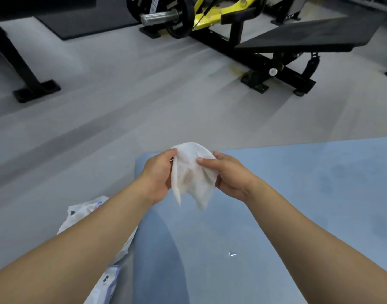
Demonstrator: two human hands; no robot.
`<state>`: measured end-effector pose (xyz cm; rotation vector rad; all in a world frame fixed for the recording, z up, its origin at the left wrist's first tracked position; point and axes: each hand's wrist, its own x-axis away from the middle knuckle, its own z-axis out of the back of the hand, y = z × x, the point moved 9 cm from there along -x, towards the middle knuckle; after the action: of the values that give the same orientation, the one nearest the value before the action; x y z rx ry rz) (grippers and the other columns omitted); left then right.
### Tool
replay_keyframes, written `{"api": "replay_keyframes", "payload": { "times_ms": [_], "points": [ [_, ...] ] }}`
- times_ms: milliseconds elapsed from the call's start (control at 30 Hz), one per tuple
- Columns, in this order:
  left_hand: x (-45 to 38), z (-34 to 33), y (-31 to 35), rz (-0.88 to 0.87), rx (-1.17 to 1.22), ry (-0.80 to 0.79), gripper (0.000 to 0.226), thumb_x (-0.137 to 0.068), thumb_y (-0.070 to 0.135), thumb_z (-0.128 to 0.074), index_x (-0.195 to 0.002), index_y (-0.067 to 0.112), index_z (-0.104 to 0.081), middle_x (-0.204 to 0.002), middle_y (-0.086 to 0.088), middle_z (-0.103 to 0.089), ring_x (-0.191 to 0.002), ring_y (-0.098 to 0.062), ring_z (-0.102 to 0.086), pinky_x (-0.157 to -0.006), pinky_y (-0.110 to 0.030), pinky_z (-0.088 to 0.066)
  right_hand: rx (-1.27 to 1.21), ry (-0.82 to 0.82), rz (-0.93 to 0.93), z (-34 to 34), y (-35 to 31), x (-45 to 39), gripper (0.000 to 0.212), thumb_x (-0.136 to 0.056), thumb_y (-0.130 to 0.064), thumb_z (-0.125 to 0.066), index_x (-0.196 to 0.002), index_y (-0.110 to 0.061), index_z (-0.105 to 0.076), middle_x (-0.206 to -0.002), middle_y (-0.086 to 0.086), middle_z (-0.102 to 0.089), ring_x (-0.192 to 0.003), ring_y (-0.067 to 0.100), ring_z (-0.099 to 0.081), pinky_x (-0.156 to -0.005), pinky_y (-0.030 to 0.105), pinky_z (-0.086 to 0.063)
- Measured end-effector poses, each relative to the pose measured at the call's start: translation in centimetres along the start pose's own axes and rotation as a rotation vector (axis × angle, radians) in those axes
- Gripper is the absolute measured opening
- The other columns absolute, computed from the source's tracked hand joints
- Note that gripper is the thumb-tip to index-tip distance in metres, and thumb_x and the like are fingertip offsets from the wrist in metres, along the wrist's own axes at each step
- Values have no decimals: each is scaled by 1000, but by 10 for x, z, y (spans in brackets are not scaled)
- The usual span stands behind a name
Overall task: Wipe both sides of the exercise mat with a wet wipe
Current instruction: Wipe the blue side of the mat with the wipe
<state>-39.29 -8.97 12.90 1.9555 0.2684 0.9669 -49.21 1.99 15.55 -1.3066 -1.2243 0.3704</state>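
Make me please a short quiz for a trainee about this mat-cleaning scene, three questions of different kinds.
1. True or false: the wet wipe lies flat on the blue mat.
2. What holds the wipe? A) left hand only B) right hand only C) both hands
3. Fill in: the white wipe packet lies on the floor to the ____ of the mat.

Key: 1 false, it is held above the mat; 2 C; 3 left.

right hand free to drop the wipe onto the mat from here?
Probably yes. The right hand pinches the wet wipe above the blue exercise mat, with nothing between them. But the left hand also grips the wipe and would have to let go.
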Motion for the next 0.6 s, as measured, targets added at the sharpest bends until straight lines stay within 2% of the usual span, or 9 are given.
{"api": "replay_keyframes", "payload": {
  "times_ms": [100, 167, 233, 300, 433, 533, 600],
  "points": [
    [-4, -6, 13, -13, -60, -133, 50, -95, 46, -58, -125, 7, -67, -117, -14, -73, -109, -30, -70, -101, -46, -51, 7, 174, 37, 3, -13, -1, 32, -91, -15, -67, -118, -3, -56, -100, 11, -71, -87, 25, -69, -71, 33, -55],
    [-6, -14, 24, -55, -91, -177, 43, -92, 35, -68, -122, 4, -67, -114, -15, -73, -108, -31, -71, -97, -45, -54, 60, 289, 80, 6, -24, 3, 33, -89, -18, -70, -115, -2, -55, -96, 10, -71, -81, 23, -70, -64, 31, -54],
    [-7, -16, 36, -99, -123, -125, 25, -96, 24, -66, -114, 6, -69, -107, -13, -76, -100, -28, -73, -85, -37, -57, 75, 371, 109, 9, -32, 8, 26, -90, -20, -70, -106, -3, -58, -90, 7, -72, -79, 23, -71, -64, 31, -54],
    [-11, -20, 42, -110, -145, -106, 21, -99, 25, -63, -109, 9, -71, -104, -8, -77, -96, -25, -74, -82, -36, -57, 10, 402, 112, 16, -33, 11, 17, -92, -20, -68, -96, -6, -60, -87, 7, -72, -78, 23, -70, -66, 32, -55],
    [-34, -15, 30, -63, -98, -63, 21, -102, 26, -56, -105, 11, -71, -101, -6, -76, -89, -23, -72, -76, -34, -55, -210, 445, 103, 49, -22, 1, 25, -92, -17, -67, -109, 0, -61, -101, 12, -73, -89, 25, -71, -79, 37, -58],
    [-50, -9, 16, -32, -57, -22, 29, -105, 27, -51, -117, 6, -68, -108, -10, -75, -92, -26, -72, -79, -38, -57, -325, 454, 94, 66, -16, -13, 18, -94, -18, -65, -101, -3, -60, -92, 11, -70, -79, 23, -70, -74, 35, -58],
    [-57, -9, 9, -30, -21, 18, 31, -106, 25, -48, -119, 5, -67, -112, -13, -74, -97, -29, -72, -83, -41, -58, -385, 395, 68, 67, -13, -22, 29, -95, -30, -63, -106, -4, -59, -99, 13, -71, -85, 26, -71, -79, 39, -57]
  ]
}}
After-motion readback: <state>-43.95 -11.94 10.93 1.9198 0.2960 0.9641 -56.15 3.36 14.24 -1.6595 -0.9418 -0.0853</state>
